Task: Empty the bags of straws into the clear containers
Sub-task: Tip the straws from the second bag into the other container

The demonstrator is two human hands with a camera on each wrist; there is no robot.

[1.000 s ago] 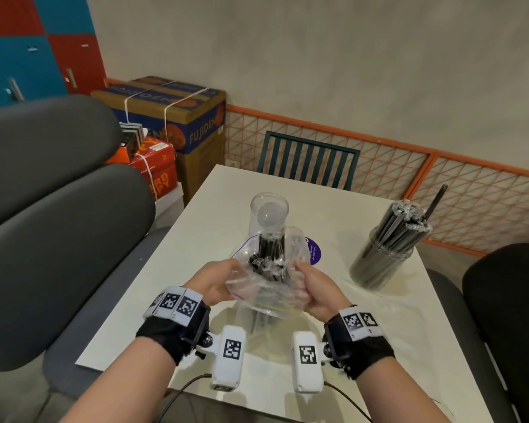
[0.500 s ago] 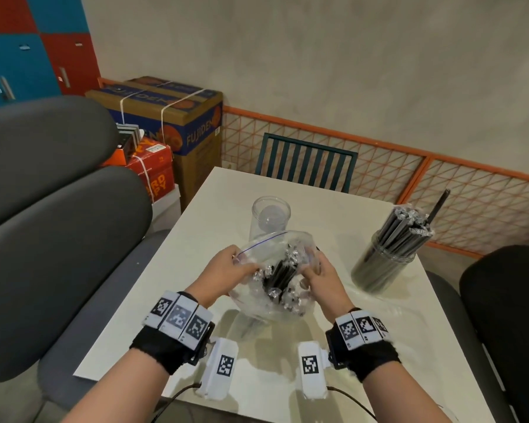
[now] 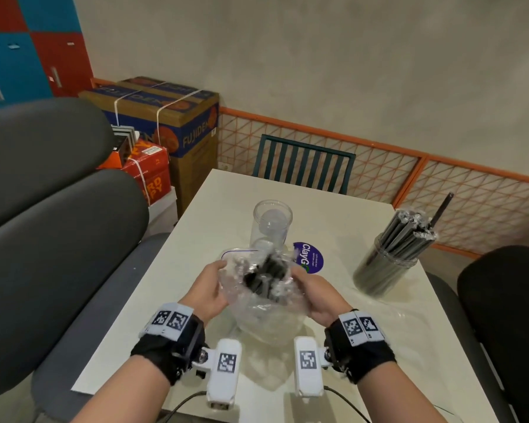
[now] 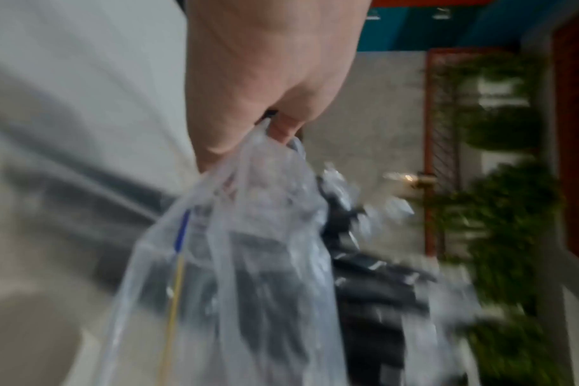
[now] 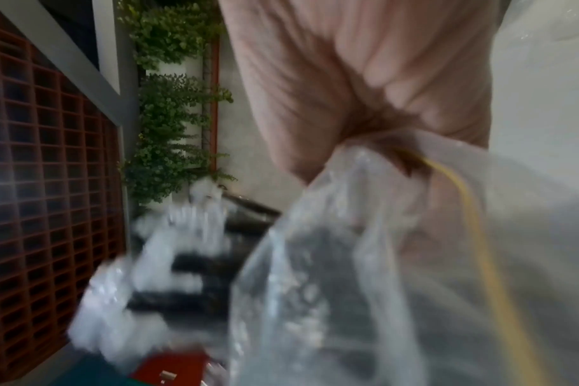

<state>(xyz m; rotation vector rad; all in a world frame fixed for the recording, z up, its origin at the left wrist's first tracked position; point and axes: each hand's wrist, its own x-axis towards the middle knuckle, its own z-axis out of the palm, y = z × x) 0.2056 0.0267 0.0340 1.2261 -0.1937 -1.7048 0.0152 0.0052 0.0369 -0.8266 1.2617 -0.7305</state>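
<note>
Far jar (image 3: 391,254) already full of straws. Near jar (image 3: 271,224) empty. Left hand (image 3: 206,290) and right hand (image 3: 321,297) pinch the open bag (image 3: 266,303) just before it; straws (image 3: 264,277) still inside.

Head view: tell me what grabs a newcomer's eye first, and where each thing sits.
At the table's near middle, the left hand and right hand grip a crinkled clear bag with black wrapped straws poking from its mouth. Just beyond it stands an empty clear container. At the right edge of the white table, a second clear container is packed with black straws.
</note>
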